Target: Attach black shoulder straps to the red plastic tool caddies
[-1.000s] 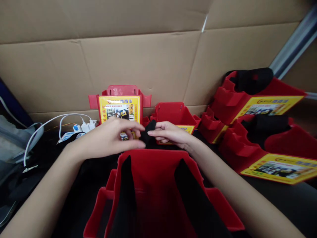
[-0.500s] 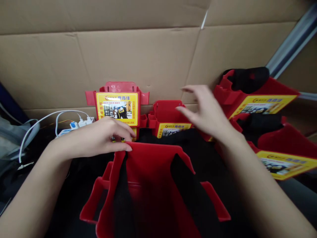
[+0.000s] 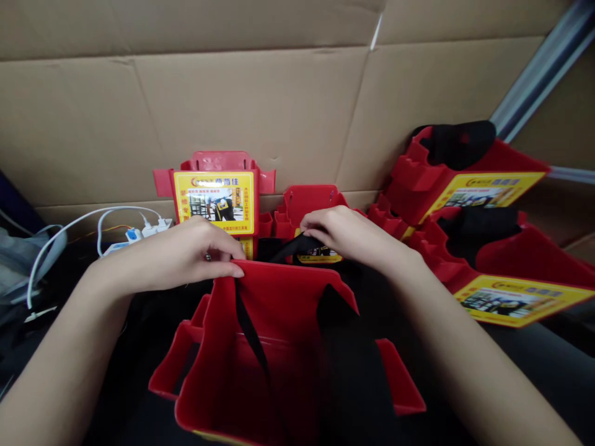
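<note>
Left hand: grip pinched together on the far rim of the holder, at its left corner, thumb lying along the edge.

Right hand: grip curled shut on the upper end of the strap, just beyond the far rim.

Holder: red plastic, open side up, directly in front of the person, between both forearms, on the dark desk. Side pockets project at its left and right.

Strap: black, narrow. It runs from the right hand over the far rim near the left thumb, then slants down inside the holder. A wider black band lies down the right inner side.

Surroundings: a labelled holder stands upright against the cardboard wall, yellow label facing the person. A second one sits just beside it, partly hidden by the right hand. Further holders lie stacked and tilted at right, with black material in them. White cables and plugs lie at left.
</note>
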`<state>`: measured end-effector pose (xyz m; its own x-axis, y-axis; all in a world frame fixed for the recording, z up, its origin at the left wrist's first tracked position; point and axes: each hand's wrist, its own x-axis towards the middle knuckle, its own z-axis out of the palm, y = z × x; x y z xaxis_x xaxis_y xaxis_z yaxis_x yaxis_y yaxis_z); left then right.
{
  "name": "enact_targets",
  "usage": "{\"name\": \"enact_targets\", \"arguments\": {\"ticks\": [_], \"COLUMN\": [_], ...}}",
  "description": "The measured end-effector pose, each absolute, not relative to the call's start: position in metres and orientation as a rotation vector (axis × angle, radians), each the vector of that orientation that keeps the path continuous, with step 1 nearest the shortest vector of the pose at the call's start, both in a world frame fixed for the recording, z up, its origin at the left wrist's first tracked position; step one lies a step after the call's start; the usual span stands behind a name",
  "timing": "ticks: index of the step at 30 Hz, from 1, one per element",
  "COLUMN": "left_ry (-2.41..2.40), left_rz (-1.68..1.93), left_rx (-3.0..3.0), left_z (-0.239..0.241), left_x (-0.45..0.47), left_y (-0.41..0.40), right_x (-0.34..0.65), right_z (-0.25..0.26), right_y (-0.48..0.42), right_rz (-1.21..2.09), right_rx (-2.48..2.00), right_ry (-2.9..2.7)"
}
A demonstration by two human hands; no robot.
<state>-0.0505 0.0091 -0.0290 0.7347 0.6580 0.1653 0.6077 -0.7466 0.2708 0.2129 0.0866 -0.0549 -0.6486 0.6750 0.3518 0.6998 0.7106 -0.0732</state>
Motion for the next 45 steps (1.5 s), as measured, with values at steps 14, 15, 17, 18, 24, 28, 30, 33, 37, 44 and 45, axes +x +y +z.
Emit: {"name": "enact_targets", "arguments": {"ticks": [14, 15, 17, 18, 24, 28, 30, 33, 37, 44, 45], "left_ry": [1.024, 1.035, 1.061, 1.073, 1.043, 1.039, 1.049, 1.027, 1.069, 1.08, 1.061], "left_rz": [0.265, 0.234, 0.2, 0.195, 0.303, 0.342, 0.37, 0.407, 0.346, 0.274, 0.247], "left_rx": [2.724, 2.713, 2.7, 2.698, 2.76, 2.761, 2.771, 2.813, 2.92, 2.932, 2.915], "left_z": [-0.025, -0.024, -0.022, -0.022, -0.024, -0.025, -0.022, -0.017, -0.016, -0.02, -0.02], "left_x": [-0.051, -0.052, -0.054, -0.055, -0.054, -0.053, -0.054, -0.052, -0.042, -0.035, -0.036], "left_y": [0.007, 0.006, 0.003, 0.002, 0.001, 0.0, -0.002, -0.011, -0.024, -0.03, -0.03], "right_x": [0.168, 0.177, 0.199, 0.208, 0.202, 0.172, 0.169, 0.179, 0.187, 0.177, 0.177], "right_z": [-0.077, -0.076, -0.071, -0.069, -0.064, -0.063, -0.055, -0.04, -0.033, -0.042, -0.041], "right_y": [0.094, 0.1, 0.109, 0.112, 0.09, 0.064, 0.047, 0.017, -0.009, -0.017, -0.018], "right_rz": [0.282, 0.154, -0.022, -0.046, 0.433, 0.709, 0.674, 0.313, -0.326, -0.258, -0.169], "right_rx": [-0.642, -0.784, -1.07, -1.149, -0.743, -0.476, -0.456, -0.393, -0.467, -0.435, -0.424], "right_ry": [-2.689, -2.676, -2.653, -2.654, -2.662, -2.469, -2.317, -2.437, -2.61, -2.737, -2.749]}}
